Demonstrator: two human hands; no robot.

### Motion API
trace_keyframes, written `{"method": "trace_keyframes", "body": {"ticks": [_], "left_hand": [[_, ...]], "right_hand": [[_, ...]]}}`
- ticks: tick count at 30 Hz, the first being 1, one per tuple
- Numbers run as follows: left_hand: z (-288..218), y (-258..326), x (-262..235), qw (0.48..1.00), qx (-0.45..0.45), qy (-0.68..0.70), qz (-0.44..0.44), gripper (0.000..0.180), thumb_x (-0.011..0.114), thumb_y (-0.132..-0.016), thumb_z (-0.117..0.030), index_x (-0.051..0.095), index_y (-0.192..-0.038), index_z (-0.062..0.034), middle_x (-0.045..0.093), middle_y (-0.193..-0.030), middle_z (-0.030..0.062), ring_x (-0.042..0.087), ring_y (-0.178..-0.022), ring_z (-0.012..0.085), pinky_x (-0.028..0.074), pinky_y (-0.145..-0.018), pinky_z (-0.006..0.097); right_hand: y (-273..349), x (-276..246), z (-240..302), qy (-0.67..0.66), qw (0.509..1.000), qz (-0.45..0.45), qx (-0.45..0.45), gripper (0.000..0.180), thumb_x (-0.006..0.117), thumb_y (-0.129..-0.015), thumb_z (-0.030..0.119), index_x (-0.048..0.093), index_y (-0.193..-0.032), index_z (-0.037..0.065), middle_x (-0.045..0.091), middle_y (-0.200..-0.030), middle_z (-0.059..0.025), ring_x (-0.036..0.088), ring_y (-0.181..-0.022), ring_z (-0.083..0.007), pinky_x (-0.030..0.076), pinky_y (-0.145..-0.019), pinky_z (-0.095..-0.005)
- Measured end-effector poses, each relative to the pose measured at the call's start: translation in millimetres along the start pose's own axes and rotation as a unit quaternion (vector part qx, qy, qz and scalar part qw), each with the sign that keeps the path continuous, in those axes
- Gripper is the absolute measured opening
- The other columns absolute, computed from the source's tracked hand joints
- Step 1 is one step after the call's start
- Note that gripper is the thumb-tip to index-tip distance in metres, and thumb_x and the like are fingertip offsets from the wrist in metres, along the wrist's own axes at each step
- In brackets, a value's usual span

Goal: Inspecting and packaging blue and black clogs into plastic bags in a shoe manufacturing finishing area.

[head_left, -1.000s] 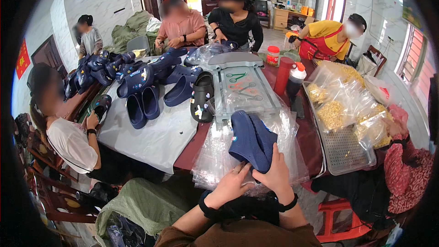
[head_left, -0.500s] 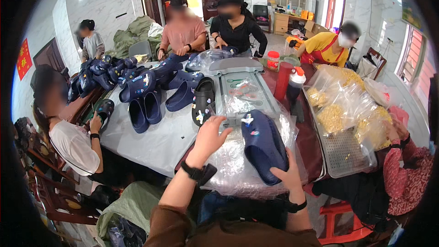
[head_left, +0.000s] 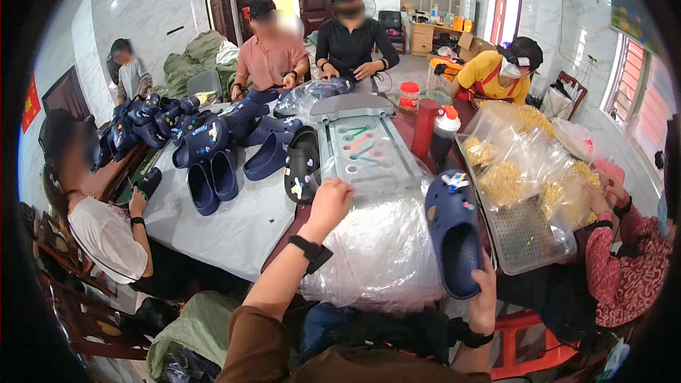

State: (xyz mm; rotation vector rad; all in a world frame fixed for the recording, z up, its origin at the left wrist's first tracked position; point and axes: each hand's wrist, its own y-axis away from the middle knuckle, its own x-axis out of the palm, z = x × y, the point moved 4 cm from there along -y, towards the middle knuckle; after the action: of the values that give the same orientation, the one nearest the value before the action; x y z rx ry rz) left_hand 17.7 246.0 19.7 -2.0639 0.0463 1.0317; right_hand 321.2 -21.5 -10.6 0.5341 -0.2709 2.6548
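Observation:
My right hand grips a navy blue clog by its heel, with the toe pointing away from me. White and coloured charms sit on the clog's toe. My left hand is raised over the near edge of the table, fingers curled together; whether anything is between them is hidden. Beneath and beside it lies a stack of clear plastic bags. Just beyond my left hand is a black clog with charms, next to a grey tray-like board with coloured shapes.
Navy clogs cover the table's left side. A dark bottle with a red cap and a red cylinder stand right of the board. Bags of yellow pieces lie on a metal tray. Several co-workers sit or stand around.
My right hand has carried the navy clog rightward, away from above the plastic bags. My left hand has gone from spread fingers to curled ones.

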Motion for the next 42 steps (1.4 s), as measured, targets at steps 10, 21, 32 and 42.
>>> {"method": "trace_keyframes", "body": {"ticks": [10,21,32,42], "left_hand": [[-131,98,31,0.956,0.223,-0.040,0.188,0.015,0.059,-0.084,-0.006,0.064,-0.097,0.0006,0.061,-0.097,0.0137,0.064,-0.088,0.0300,0.054,-0.071,0.040],[-135,105,42,0.916,0.059,0.193,0.347,0.028,0.065,-0.089,-0.014,0.061,-0.110,0.0041,0.068,-0.090,0.0195,0.066,-0.088,0.0395,0.055,-0.077,0.046],[-91,91,-9,0.990,0.018,-0.106,0.090,0.063,0.081,-0.072,-0.008,0.060,-0.131,-0.0107,0.054,-0.131,0.0142,0.050,-0.116,0.0393,0.048,-0.095,0.044],[-75,63,6,0.995,0.053,0.027,0.082,0.010,0.072,-0.086,-0.015,0.076,-0.094,-0.0084,0.065,-0.099,0.0104,0.064,-0.090,0.0319,0.053,-0.076,0.042]], "right_hand": [[21,-18,16,-0.071,0.997,-0.027,-0.031,0.095,0.074,-0.072,0.024,0.035,-0.152,-0.009,0.053,-0.141,-0.0215,0.057,-0.127,-0.0319,0.046,-0.108,-0.0406],[42,27,41,-0.071,0.992,0.095,0.043,0.099,0.075,-0.069,0.024,0.035,-0.152,-0.010,0.049,-0.147,-0.0224,0.053,-0.132,-0.0276,0.040,-0.112,-0.0364],[25,-15,26,0.056,0.984,0.126,0.110,0.102,0.077,-0.063,0.019,0.035,-0.152,-0.008,0.053,-0.142,-0.0206,0.058,-0.127,-0.0269,0.044,-0.109,-0.0339],[38,4,41,0.104,0.946,0.264,0.157,0.115,0.087,-0.052,0.020,0.036,-0.151,-0.010,0.051,-0.145,-0.0181,0.048,-0.135,-0.0250,0.031,-0.117,-0.0335]]}}
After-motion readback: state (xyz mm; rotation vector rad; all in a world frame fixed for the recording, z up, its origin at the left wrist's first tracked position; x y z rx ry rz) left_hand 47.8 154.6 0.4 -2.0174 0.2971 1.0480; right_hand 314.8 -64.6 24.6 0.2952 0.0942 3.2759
